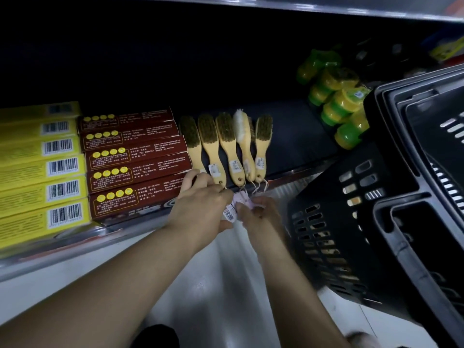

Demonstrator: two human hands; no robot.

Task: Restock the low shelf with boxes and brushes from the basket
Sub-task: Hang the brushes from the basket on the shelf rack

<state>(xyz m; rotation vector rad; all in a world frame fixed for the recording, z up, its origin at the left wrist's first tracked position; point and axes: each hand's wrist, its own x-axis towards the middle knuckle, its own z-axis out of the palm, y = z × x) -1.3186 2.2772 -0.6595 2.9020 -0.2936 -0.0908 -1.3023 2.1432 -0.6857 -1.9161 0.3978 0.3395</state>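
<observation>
Several wooden-handled brushes (229, 149) lie side by side on the low shelf (296, 144), bristles toward the back, handle ends at the front edge. Left of them are stacked dark red boxes (136, 159) and yellow boxes (40, 169). My left hand (200, 207) rests at the brush handle ends, fingers reaching to the leftmost brush and the red boxes. My right hand (261, 212) pinches the paper price tags (232, 209) that hang on strings from the brush handles. The black plastic basket (376, 222) stands tilted on the right; I see nothing inside it.
Green and yellow round containers (336, 101) are piled on the shelf at the right, behind the basket rim. An upper shelf edge (251, 3) runs overhead. Pale floor (221, 285) lies below the shelf front.
</observation>
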